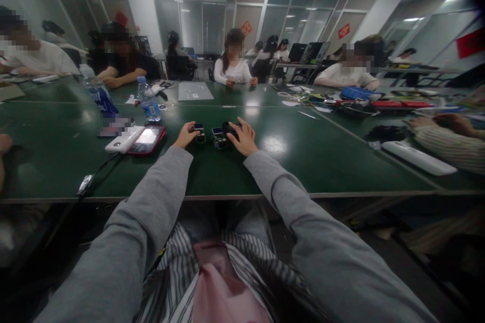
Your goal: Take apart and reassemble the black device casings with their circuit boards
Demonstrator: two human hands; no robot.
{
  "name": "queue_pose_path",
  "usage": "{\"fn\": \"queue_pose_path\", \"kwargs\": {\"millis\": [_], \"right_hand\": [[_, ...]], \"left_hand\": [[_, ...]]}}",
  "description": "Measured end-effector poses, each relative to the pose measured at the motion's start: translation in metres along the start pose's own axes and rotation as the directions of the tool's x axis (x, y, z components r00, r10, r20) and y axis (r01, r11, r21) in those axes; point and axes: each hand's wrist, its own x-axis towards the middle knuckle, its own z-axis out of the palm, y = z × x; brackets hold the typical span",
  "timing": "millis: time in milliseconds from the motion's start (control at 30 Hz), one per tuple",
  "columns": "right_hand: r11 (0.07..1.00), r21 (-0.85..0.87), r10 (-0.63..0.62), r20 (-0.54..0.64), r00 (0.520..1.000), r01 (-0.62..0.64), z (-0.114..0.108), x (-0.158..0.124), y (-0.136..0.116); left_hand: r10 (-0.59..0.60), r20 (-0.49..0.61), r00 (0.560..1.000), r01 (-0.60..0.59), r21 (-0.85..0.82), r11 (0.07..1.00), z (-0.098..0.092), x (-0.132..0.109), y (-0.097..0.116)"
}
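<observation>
On the green table, my left hand (186, 135) has its thumb and fingertips at the left side of a small electronic module (199, 133) with a dark blue screen. A second small module (219, 138), with a similar screen and exposed circuit parts, stands just to the right. Beside that one, my right hand (243, 136) has its fingers around a dark rounded object (229, 130), which touches or overlaps the second module. The right fingers are partly spread, and the palm side is hidden.
Left of my hands are a red-edged phone (147, 140), a white device (124, 140) with a cable, and two bottles (148, 99). A grey sheet (196, 91) lies ahead. Cables, pouches and a white bar (418, 157) are right, near a person's striped sleeve.
</observation>
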Motion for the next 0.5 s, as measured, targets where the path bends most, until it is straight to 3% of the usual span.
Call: {"fn": "queue_pose_path", "kwargs": {"millis": [100,200,400,500], "right_hand": [[0.994,0.024,-0.106,0.101,0.989,0.104,0.007,-0.004,-0.018],[0.992,0.016,-0.127,0.175,0.976,0.127,0.023,-0.003,-0.037],[0.996,-0.005,-0.091,0.142,0.986,0.092,0.036,0.01,-0.058],[0.999,-0.042,-0.021,0.021,1.0,0.022,0.028,0.013,-0.051]], "left_hand": [[0.004,-0.004,1.0,-0.004,-0.008,1.0,0.001,0.0,0.001],[0.011,0.0,1.0,-0.011,-0.014,1.0,0.002,-0.002,0.002],[0.012,-0.007,1.0,-0.012,0.013,1.0,0.003,-0.002,0.005],[0.072,-0.024,0.997,-0.07,0.071,0.995,0.002,-0.006,0.009]]}}
